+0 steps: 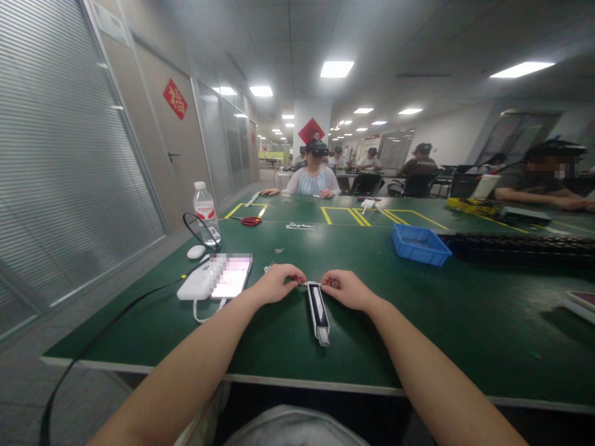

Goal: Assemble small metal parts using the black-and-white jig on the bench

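A long narrow white-and-black device [318, 311] lies on the green table [418, 322], pointing toward me. My left hand [277, 283] is closed in a pinch at the left of its far end. My right hand [346, 288] is closed in a pinch at the right of that same end. A thin strip or cable across the far end seems to run between both pinches; it is too small to name.
A phone [232, 277] and a white power bank [199, 285] with cables lie to the left. Behind them stand a water bottle [205, 212] and a white mouse [196, 251]. A blue bin [419, 244] sits right of centre. Red scissors [251, 221] lie farther back. Other people sit at the far tables.
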A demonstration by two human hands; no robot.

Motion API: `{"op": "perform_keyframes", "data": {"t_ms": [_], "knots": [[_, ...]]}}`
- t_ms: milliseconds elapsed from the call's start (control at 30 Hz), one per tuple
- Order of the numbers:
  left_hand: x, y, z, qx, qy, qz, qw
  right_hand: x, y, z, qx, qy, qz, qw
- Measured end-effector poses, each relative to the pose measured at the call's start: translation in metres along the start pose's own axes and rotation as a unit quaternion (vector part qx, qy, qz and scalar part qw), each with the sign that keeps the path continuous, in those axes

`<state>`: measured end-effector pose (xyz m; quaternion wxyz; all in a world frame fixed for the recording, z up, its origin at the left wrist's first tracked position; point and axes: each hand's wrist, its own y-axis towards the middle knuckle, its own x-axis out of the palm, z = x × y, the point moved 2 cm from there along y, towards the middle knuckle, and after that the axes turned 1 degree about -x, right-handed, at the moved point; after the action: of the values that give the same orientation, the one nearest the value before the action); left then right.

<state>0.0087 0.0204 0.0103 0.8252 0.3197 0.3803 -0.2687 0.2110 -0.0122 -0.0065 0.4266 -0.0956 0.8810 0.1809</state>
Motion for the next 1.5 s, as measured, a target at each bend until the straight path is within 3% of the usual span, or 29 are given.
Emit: {"op": "perform_keyframes", "data": {"t_ms": [567, 1100, 1500], "knots": [[0.000, 0.000, 0.004, 0.001, 0.020, 0.006, 1.000, 0.000, 0.000, -0.001, 0.007, -0.002, -0.002, 1.000], [0.005, 0.002, -0.006, 0.007, 0.059, 0.034, 0.998, 0.001, 0.000, 0.001, 0.005, -0.002, 0.003, 1.000], [0.003, -0.001, -0.001, 0.004, 0.023, 0.023, 0.999, 0.001, 0.000, 0.002, 0.002, 0.006, 0.004, 1.000]]}}
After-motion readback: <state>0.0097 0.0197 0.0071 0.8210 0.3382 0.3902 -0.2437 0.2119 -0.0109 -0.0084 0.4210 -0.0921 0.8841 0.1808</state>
